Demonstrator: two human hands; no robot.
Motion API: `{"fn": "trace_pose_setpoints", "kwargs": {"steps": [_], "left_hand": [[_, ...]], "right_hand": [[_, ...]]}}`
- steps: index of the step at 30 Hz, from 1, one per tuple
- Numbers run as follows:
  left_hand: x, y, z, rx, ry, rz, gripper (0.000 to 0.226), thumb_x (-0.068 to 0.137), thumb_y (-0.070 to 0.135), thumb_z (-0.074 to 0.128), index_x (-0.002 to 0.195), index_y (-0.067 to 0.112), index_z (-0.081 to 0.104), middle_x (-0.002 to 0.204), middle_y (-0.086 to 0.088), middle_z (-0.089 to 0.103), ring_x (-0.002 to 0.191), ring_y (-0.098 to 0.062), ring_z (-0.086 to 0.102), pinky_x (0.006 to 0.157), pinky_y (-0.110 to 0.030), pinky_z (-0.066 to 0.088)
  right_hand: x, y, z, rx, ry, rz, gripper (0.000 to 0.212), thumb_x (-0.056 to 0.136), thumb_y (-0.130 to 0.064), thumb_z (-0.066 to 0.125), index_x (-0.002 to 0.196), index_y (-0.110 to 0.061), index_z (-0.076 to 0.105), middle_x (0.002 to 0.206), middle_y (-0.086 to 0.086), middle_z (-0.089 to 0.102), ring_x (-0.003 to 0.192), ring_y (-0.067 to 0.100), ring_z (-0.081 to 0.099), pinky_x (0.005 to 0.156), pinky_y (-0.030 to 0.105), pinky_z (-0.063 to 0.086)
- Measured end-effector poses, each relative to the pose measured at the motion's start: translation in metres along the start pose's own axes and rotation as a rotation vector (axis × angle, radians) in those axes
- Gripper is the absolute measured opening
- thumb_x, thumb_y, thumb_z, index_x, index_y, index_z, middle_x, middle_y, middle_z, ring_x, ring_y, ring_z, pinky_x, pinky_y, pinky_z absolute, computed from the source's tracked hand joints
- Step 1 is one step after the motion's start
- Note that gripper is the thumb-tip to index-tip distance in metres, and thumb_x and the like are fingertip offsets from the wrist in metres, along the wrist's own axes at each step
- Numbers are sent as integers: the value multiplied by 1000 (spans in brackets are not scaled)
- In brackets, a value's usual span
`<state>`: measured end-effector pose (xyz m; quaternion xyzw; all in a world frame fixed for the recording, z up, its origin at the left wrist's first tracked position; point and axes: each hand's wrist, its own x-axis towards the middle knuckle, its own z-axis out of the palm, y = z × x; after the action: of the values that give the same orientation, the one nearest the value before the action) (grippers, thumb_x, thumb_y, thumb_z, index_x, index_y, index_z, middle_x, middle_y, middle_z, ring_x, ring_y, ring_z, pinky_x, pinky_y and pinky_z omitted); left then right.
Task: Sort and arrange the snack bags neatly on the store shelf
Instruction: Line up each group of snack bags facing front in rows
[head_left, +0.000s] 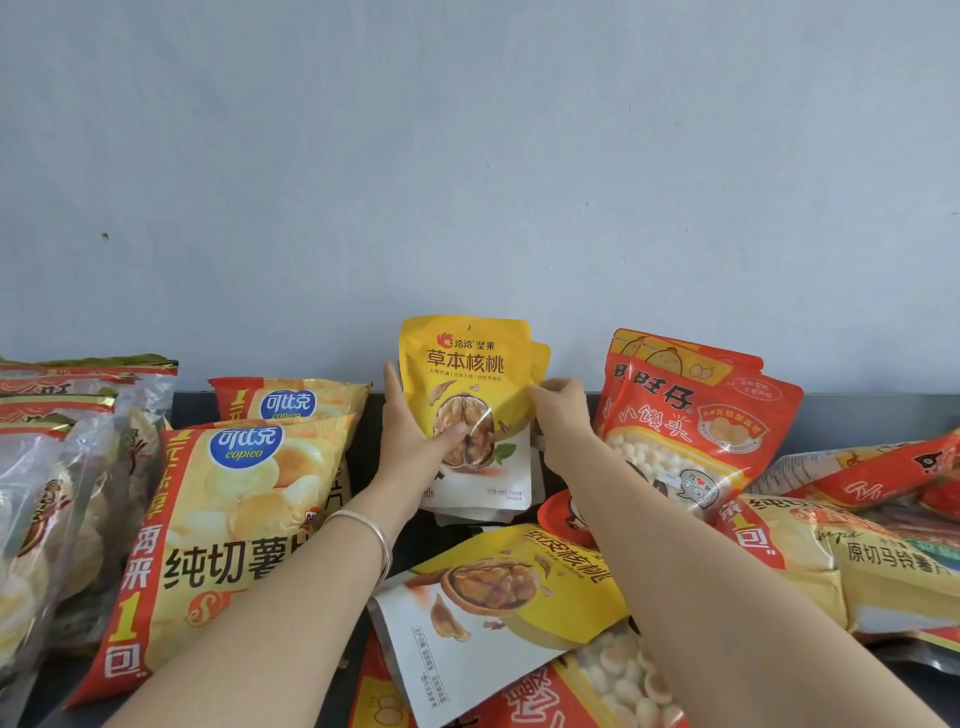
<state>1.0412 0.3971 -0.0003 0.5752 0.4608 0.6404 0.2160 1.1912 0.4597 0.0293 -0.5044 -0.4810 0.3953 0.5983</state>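
A yellow walnut bag (467, 374) stands upright at the back of the dark shelf (857, 415), with more of the same kind stacked behind it. My left hand (415, 431) grips its left side, thumb across the front. My right hand (563, 415) holds the stack's right edge with curled fingers. Another walnut bag (498, 597) lies flat in front, between my forearms. Two yellow Copico chip bags (228, 519) stand to the left. Red bun-snack bags (701, 421) lean upright to the right.
Clear-wrapped snack packs (47, 493) crowd the far left. A heap of red and yellow bags (857, 545) lies at the right. A red bun bag (597, 686) lies at the front under the flat walnut bag. A grey wall (467, 156) rises behind the shelf.
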Motion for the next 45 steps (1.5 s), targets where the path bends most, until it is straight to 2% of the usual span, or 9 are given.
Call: {"fn": "trace_pose_setpoints", "kwargs": {"steps": [4,10,12,15,17,30,34,39,45], "left_hand": [[3,-4,2,45,-37,-18,106,83,8,69,148,33,-10,158,4,8,144,-17,14,114,-40,19],[-8,-17,3,67,-110,-198,111,79,21,74,149,27,-12,155,-1,17,140,-23,23,112,-42,25],[-11,-18,-1,45,-119,-242,103,77,15,76,148,22,1,148,-5,29,134,-23,31,104,-38,31],[-15,-15,-5,59,-173,-334,100,78,9,75,146,26,3,139,-5,37,127,-27,38,97,-43,36],[-14,-13,-3,73,-203,-297,100,78,5,74,145,27,4,138,-3,37,125,-23,38,96,-41,37],[-32,-3,-5,323,-159,-97,71,79,12,73,128,11,22,115,-2,45,95,-14,47,66,-19,41],[-35,2,-10,363,-173,-66,71,79,11,73,128,11,21,120,-6,46,101,-16,46,80,-29,42],[-34,7,-8,421,-60,-35,66,79,10,73,125,10,25,118,-9,49,102,-21,49,77,-31,41],[-32,6,-5,457,21,49,63,79,8,72,125,11,28,121,-9,50,108,-29,53,78,-33,42]], "right_hand": [[1,8,-6,-105,-126,-43,57,79,-14,70,128,-7,42,118,13,58,104,29,61,91,50,53],[-18,5,-12,-734,-294,41,131,35,-69,78,144,-12,33,142,9,44,125,29,47,101,42,44],[-27,1,-13,-827,-343,37,140,35,-66,80,150,-13,19,148,10,37,131,29,43,106,44,42],[-35,0,-17,-905,-401,48,118,79,-36,74,150,-5,-15,154,14,27,140,32,31,114,41,29],[-35,1,-21,-874,-420,38,116,82,-24,73,149,-7,-20,153,14,29,139,32,33,114,41,30],[-45,9,-24,-937,-295,-110,91,81,-11,73,145,-7,9,130,18,49,114,33,54,88,37,51],[-53,7,-28,-999,-292,-125,79,84,-13,70,143,-3,18,130,18,48,114,31,54,77,31,47],[-66,0,-35,-1277,-234,-337,6,90,-9,56,91,-7,50,102,11,56,94,29,59,68,32,44],[-74,5,-33,-1384,-699,-392,25,92,-17,53,87,4,67,78,9,53,70,23,47,68,34,41]]}}
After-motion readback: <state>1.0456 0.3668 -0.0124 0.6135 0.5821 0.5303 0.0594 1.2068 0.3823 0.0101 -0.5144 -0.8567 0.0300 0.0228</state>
